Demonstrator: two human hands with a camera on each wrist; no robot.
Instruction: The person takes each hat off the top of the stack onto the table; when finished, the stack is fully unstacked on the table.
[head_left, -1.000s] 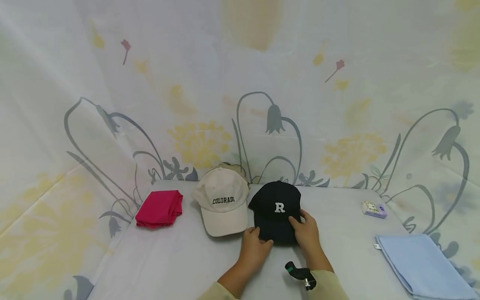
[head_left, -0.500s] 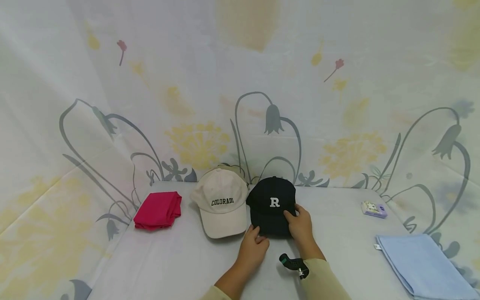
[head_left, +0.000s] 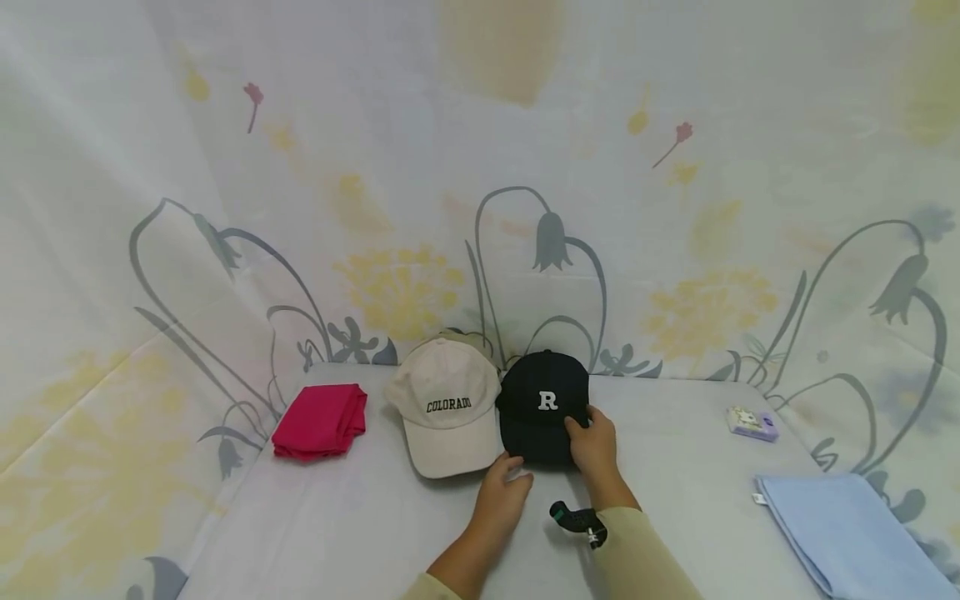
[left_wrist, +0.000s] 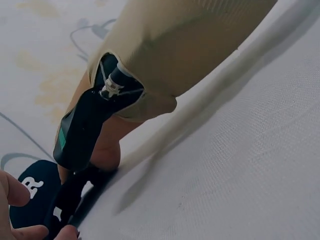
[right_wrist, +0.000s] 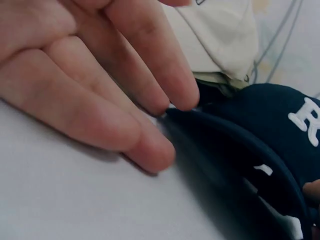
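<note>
A black baseball cap (head_left: 528, 382) with a white letter R stands on the white-covered table, its left side up against a cream cap (head_left: 446, 375) lettered COLORADO. My right hand (head_left: 597, 454) pinches the black cap at its right side, the thumb on the front near the brim. Its other fingers are mostly hidden beyond the cap's edge. My left hand (head_left: 502, 497) lies by the brim's left front corner, fingers extended and thumb apart. In the right wrist view, its fingertips (right_wrist: 186, 99) come right at the brim's corner (right_wrist: 220, 122).
A folded red cloth (head_left: 320, 422) lies left of the caps. An olive edge (head_left: 471, 338) shows behind the cream cap. To the right are a small purple pack (head_left: 753, 423) and a folded light blue cloth (head_left: 851, 533). A flower-print curtain (head_left: 675, 208) closes the back.
The black cap has shifted left and farther back, up beside the cream cap, with my right hand on it. My left thumb has spread away from the brim.
</note>
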